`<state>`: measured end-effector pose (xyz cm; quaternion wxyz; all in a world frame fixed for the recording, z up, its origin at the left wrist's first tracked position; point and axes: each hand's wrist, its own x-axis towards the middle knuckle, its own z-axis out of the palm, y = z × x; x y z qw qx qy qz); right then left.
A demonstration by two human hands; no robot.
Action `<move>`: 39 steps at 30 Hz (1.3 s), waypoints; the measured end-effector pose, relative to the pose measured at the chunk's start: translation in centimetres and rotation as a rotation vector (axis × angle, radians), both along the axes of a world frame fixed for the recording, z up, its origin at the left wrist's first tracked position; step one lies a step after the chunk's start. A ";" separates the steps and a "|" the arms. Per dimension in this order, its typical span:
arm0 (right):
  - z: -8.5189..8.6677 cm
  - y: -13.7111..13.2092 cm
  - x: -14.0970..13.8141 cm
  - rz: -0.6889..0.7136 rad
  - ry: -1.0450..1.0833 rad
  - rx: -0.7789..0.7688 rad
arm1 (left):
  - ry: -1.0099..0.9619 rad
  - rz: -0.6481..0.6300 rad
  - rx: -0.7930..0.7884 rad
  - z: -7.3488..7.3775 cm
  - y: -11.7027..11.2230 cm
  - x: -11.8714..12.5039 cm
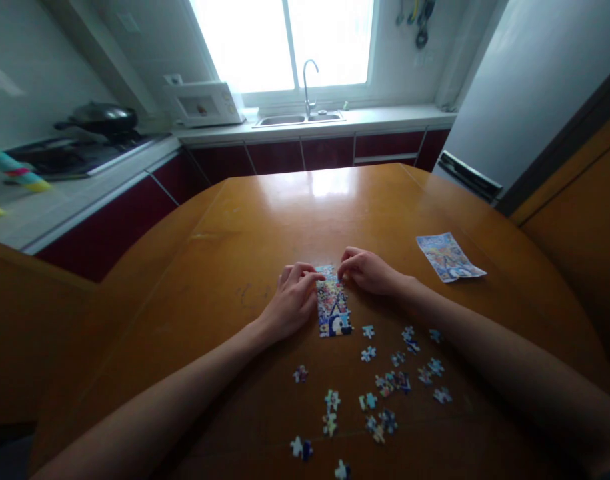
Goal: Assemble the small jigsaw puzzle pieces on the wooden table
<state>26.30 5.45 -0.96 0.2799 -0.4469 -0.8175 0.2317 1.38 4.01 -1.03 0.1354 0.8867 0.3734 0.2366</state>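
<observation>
A partly joined jigsaw puzzle (333, 305), a narrow upright strip with a blue-and-white character at its near end, lies flat on the table. My left hand (295, 300) rests along its left edge, fingers stretched and the index fingertip on the upper part. At the upper right edge, my right hand (367, 269) pinches a small bluish puzzle piece (340, 281), mostly covered by the fingertips. Whether that piece is locked into the strip I cannot tell. Several loose puzzle pieces (369, 354) lie scattered nearer to me, mostly to the right of the strip.
A creased picture sheet (449, 257) lies on the wooden table (225, 253) beyond my right forearm. Behind the table stand a counter with a sink (282, 121), a microwave (205, 103) and a stove with a dark pan (102, 119). A fridge (525, 87) is at right.
</observation>
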 end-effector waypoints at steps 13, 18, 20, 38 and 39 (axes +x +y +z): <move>-0.3 1.2 0.2 -0.037 0.227 -0.121 | 0.007 -0.009 -0.033 0.3 0.1 0.0; -0.4 1.8 0.7 -0.101 0.311 -0.228 | 0.004 -0.008 -0.038 0.4 0.0 0.1; -0.5 2.0 0.8 -0.112 0.308 -0.236 | -0.004 -0.009 -0.035 0.3 0.0 0.0; -0.7 2.1 0.8 -0.145 0.304 -0.245 | -0.007 -0.021 -0.034 0.4 0.0 0.0; -0.8 2.1 0.8 -0.144 0.303 -0.246 | -0.006 -0.023 -0.032 0.3 0.0 0.0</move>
